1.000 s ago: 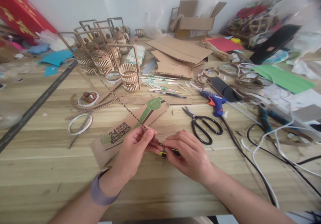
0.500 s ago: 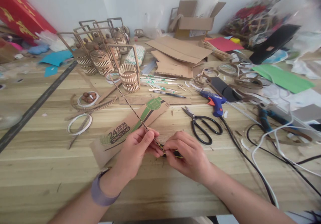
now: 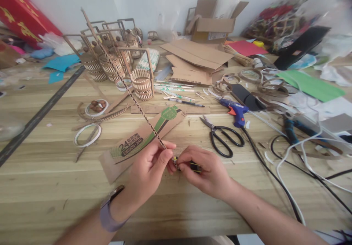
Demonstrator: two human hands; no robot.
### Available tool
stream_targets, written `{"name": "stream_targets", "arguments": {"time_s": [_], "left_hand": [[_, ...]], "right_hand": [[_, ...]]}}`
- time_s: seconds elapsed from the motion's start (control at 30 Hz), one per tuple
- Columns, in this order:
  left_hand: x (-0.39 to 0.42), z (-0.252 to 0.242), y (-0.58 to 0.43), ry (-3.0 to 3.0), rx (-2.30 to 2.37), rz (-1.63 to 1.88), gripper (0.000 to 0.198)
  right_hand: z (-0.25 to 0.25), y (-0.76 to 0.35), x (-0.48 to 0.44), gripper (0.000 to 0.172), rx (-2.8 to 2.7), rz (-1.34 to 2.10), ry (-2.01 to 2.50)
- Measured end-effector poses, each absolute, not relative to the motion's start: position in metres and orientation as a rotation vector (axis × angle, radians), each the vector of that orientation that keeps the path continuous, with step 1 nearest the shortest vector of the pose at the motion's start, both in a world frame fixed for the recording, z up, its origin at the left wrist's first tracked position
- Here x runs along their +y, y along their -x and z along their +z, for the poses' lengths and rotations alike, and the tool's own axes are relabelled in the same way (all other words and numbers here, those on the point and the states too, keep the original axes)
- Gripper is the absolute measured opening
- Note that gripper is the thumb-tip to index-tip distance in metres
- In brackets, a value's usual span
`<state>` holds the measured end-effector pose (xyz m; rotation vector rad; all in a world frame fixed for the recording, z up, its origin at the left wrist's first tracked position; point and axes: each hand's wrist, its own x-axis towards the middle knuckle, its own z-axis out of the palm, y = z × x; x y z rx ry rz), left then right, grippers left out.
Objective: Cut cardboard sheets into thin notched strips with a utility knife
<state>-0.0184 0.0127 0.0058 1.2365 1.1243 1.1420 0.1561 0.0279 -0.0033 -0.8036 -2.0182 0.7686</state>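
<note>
My left hand [image 3: 150,170] pinches the near end of a long thin corrugated cardboard strip [image 3: 125,85] that rises up and away to the far left. My right hand [image 3: 205,170] is closed on a small black and yellow tool [image 3: 194,167], its tip meeting the strip's near end between my two hands. Both hands hover just over the wooden table [image 3: 55,190], beside a printed cardboard piece [image 3: 143,137] marked 24.
Black scissors [image 3: 224,137] and a blue glue gun [image 3: 236,111] lie right of my hands, with cables [image 3: 288,197] trailing past. Small cardboard baskets [image 3: 141,82] stand at the back left, near tape rings [image 3: 87,134]. Flat cardboard sheets [image 3: 196,60] and an open box [image 3: 213,23] sit behind.
The strip's far end has swung up off the table, from lying low toward the baskets to pointing high at the far left. My hands stayed nearly in place, shifting slightly nearer.
</note>
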Motion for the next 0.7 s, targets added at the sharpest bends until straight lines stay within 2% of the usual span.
{"name": "stream_targets", "arguments": {"time_s": [0.33,0.7], "left_hand": [[0.013,-0.002,0.018,-1.59,1.135,1.214,0.012],[0.015,-0.011,0.021,-1.813,1.22,1.21,0.016]], "right_hand": [[-0.007,-0.157,0.029,0.013,-2.038,0.826,0.849],[-0.01,-0.156,0.029,0.015,-2.03,0.863,0.885]]}}
